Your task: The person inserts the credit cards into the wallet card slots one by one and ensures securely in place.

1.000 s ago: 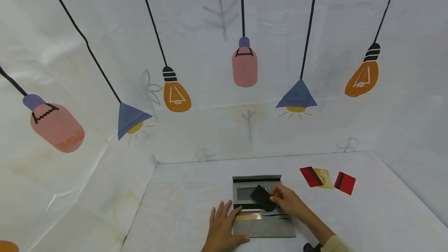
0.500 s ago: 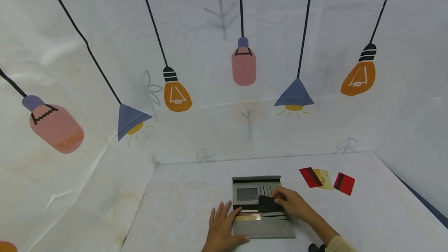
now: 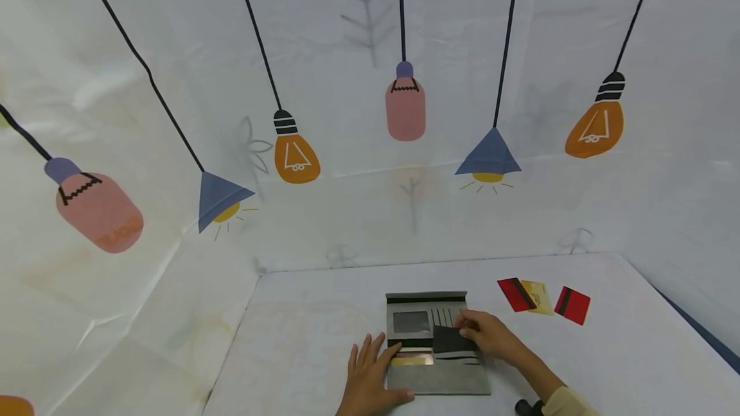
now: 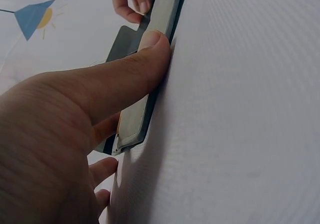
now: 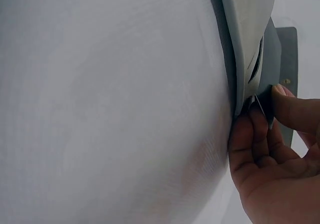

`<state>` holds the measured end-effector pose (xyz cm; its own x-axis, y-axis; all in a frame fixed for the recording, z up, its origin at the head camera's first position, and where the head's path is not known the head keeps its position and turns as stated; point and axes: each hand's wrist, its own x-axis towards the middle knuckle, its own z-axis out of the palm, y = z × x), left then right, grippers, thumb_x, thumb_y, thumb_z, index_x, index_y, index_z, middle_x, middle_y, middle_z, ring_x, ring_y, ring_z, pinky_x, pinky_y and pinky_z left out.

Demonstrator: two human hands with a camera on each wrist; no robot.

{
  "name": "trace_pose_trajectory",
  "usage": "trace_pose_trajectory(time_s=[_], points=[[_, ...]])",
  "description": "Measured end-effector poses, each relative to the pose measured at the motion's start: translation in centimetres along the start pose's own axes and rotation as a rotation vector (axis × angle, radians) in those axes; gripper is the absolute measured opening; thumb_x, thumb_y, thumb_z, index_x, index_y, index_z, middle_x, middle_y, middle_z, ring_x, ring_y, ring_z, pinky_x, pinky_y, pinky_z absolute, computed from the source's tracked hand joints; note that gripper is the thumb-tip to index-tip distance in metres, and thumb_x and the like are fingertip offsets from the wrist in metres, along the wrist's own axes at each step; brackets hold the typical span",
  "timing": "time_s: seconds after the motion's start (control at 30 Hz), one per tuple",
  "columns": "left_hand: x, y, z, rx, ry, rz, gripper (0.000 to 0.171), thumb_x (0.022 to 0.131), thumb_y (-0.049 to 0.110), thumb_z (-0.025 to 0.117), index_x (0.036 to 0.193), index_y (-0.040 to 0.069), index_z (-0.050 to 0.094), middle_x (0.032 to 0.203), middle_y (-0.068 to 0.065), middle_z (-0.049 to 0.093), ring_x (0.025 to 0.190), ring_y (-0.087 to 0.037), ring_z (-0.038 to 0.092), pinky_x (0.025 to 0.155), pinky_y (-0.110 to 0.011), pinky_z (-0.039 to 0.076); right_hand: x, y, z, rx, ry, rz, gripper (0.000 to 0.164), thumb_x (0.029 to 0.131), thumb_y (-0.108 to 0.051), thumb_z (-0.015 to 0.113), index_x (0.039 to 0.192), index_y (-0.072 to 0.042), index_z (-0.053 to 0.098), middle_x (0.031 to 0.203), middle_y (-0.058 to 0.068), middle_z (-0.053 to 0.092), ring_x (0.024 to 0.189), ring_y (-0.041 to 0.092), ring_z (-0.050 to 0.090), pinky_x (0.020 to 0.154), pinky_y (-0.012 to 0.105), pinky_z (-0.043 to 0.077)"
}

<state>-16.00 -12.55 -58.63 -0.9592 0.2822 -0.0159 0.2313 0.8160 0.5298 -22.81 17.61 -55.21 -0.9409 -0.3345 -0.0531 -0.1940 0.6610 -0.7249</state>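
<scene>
Clock directions follow the head view, twelve being the far side. The right hand (image 3: 491, 338) pinched a black card (image 3: 449, 340) between thumb and fingers at its right-hand end, so that most of the card lay at eight o'clock from the fingertips, over the right half of an unfolded grey wallet (image 3: 437, 379). The card's near edge met the pocket there; how far it was tucked in could not be told.

The left hand (image 3: 370, 381) had its fingers spread, the index fingertip and thumb pressing the wallet's left side; from that index fingertip the black card was at three o'clock. A gold card (image 3: 412, 359) sat in a left-hand pocket, just beside the same fingertip. The clear window (image 3: 411, 322) was at ten o'clock from the black card. At two o'clock from the wallet, apart from it, lay two red cards (image 3: 573, 305) and a yellow card (image 3: 537, 297).
</scene>
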Motion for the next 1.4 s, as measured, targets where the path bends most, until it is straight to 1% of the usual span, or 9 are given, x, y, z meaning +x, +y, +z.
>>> trace_pose_trajectory(time_s=[0.17, 0.3, 0.47, 0.63, 0.77, 0.93, 1.17, 1.4], points=[[0.0, 0.0, 0.08, -0.001, -0.001, -0.005, 0.09, 0.068, 0.077, 0.071, 0.144, 0.032, 0.052, 0.159, -0.011, 0.037, 0.15, -0.045, 0.024, 0.118, -0.07, 0.012, 0.07, -0.03, -0.14, 0.022, -0.017, 0.032, 0.013, 0.091, -0.004, 0.068, 0.097, -0.015, 0.068, 0.092, 0.0, 0.068, 0.085, 0.016, 0.059, 0.076, 0.037, 0.055], [-0.05, 0.05, 0.04, -0.005, 0.005, -0.001, 0.09, 0.068, 0.076, 0.072, 0.143, 0.032, 0.053, 0.158, -0.011, 0.038, 0.15, -0.044, 0.024, 0.118, -0.07, 0.012, 0.07, -0.04, -0.39, 0.036, -0.035, 0.039, 0.013, 0.091, -0.003, 0.067, 0.098, -0.015, 0.067, 0.092, 0.001, 0.067, 0.086, 0.017, 0.059, 0.077, 0.039, 0.055], [-0.09, 0.06, 0.02, -0.022, 0.009, 0.006, 0.09, 0.068, 0.077, 0.072, 0.144, 0.031, 0.052, 0.159, -0.01, 0.038, 0.151, -0.043, 0.024, 0.118, -0.069, 0.012, 0.02, -0.12, -0.83, 0.057, -0.063, 0.048, 0.014, 0.092, -0.003, 0.066, 0.099, -0.015, 0.067, 0.09, 0.001, 0.065, 0.085, 0.018, 0.058, 0.076, 0.038, 0.054], [-0.11, 0.2, -0.07, -0.031, 0.007, 0.015, 0.09, 0.069, 0.076, 0.072, 0.144, 0.031, 0.052, 0.159, -0.011, 0.038, 0.151, -0.043, 0.024, 0.118, -0.07, 0.012, 0.06, 0.13, -0.91, 0.069, -0.092, 0.012, 0.013, 0.093, -0.002, 0.065, 0.099, -0.014, 0.067, 0.089, 0.001, 0.064, 0.085, 0.018, 0.056, 0.072, 0.032, 0.051], [-0.1, 0.16, -0.03, 0.001, 0.013, 0.017, 0.089, 0.069, 0.077, 0.07, 0.144, 0.032, 0.052, 0.159, -0.011, 0.038, 0.15, -0.044, 0.025, 0.117, -0.07, 0.013, 0.19, 0.21, -0.69, 0.068, -0.096, -0.016, 0.008, 0.093, -0.006, 0.066, 0.098, -0.012, 0.066, 0.089, 0.0, 0.064, 0.083, 0.017, 0.055, 0.068, 0.027, 0.048], [-0.2, 0.16, -0.1, 0.032, 0.013, 0.018, 0.088, 0.07, 0.076, 0.071, 0.144, 0.034, 0.051, 0.158, -0.011, 0.037, 0.149, -0.045, 0.025, 0.117, -0.07, 0.014, 0.12, 0.29, -0.4, 0.062, -0.098, -0.027, 0.005, 0.093, -0.01, 0.067, 0.098, -0.012, 0.066, 0.091, -0.002, 0.066, 0.083, 0.014, 0.057, 0.07, 0.025, 0.049], [-0.34, 0.34, -0.45, -0.005, 0.018, 0.024, 0.087, 0.07, 0.074, 0.072, 0.143, 0.031, 0.052, 0.158, -0.013, 0.038, 0.149, -0.045, 0.025, 0.117, -0.07, 0.013, -0.01, 0.27, -0.38, 0.064, -0.108, -0.04, 0.004, 0.094, -0.011, 0.067, 0.098, -0.011, 0.067, 0.091, -0.003, 0.066, 0.081, 0.008, 0.056, 0.069, 0.023, 0.049], [-0.56, 0.42, -0.53, -0.01, 0.032, 0.044, 0.087, 0.072, 0.074, 0.071, 0.143, 0.029, 0.053, 0.157, -0.015, 0.039, 0.147, -0.048, 0.027, 0.115, -0.072, 0.014, -0.35, 0.02, -0.41, 0.087, -0.114, -0.07, 0.003, 0.092, -0.009, 0.068, 0.095, -0.009, 0.067, 0.09, -0.002, 0.064, 0.079, 0.003, 0.053, 0.067, 0.022, 0.047]])
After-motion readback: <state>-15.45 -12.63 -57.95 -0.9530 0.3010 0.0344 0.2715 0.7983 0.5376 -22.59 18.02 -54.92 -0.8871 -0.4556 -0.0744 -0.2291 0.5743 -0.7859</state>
